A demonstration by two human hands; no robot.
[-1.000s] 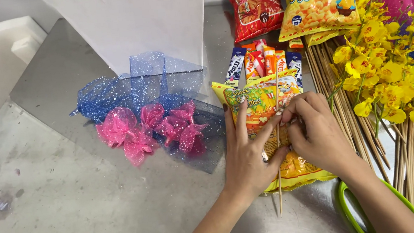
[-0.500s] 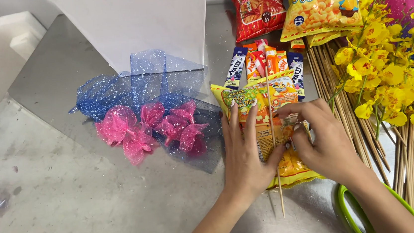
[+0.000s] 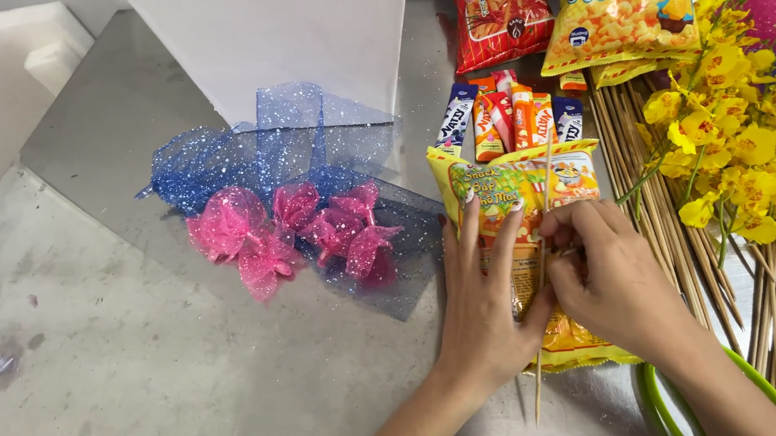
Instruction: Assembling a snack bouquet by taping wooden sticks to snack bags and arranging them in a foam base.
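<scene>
A yellow snack bag (image 3: 507, 184) lies flat on the grey metal table (image 3: 140, 380). My left hand (image 3: 487, 303) presses down on the bag with its fingers spread. A thin wooden skewer (image 3: 542, 270) lies lengthwise along the bag, its lower tip sticking out past the bag's bottom edge. My right hand (image 3: 603, 274) pinches the skewer against the bag's middle.
Several small drink cartons (image 3: 510, 114) lie behind the bag, with a red snack bag (image 3: 496, 7) and a larger yellow one (image 3: 626, 1) beyond. A pile of skewers (image 3: 680, 239) and yellow artificial flowers (image 3: 747, 149) are at right. Blue glitter mesh (image 3: 260, 150) and pink mesh bows (image 3: 291, 231) lie at left.
Both hands shifted slightly down the bag; my right hand has turned and now pinches the skewer lower, near the bag's middle. The bag and skewer stay in place.
</scene>
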